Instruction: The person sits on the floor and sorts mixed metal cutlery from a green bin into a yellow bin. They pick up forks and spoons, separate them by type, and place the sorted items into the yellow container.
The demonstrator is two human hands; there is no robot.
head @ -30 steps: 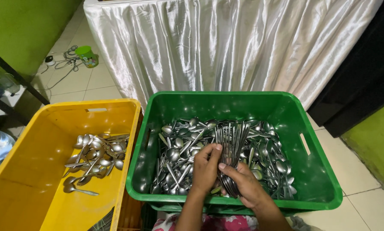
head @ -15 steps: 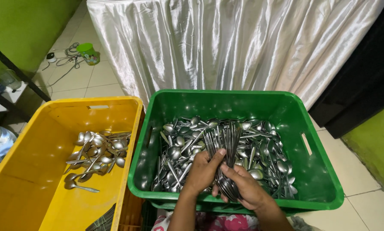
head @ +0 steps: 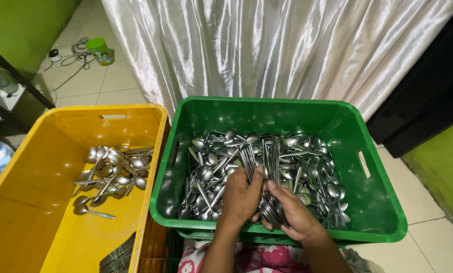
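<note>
Steel spoon handles fill both of your hands: your left hand (head: 241,194) is curled around the near end of a bundle of spoons (head: 268,189), fingers pressed together on it, and your right hand (head: 296,215) cups the same bundle from below and from the right, thumb laid across the metal. The bundle stands tilted, its handles fanning up and away from you, over the near half of the green crate (head: 282,114).

Judging by this, you are at the gathering step: squaring a handful of like pieces into one stack. The next move seems to call for a firm two-handed squeeze so that no handle slips out of the fan, and a clean lift clear of the crate's near rim.

Under and around your hands lies the loose heap of spoons (head: 307,167), far too many and too tangled to count. Just left, touching the green crate, stands one yellow crate (head: 112,114) with a smaller pile of spoons (head: 110,169), roughly a couple of dozen. So: two crates, two hands, one bundle. Behind hangs a white satin cloth (head: 267,45); one green cup (head: 100,50) sits on the tiled floor (head: 110,83).
</note>
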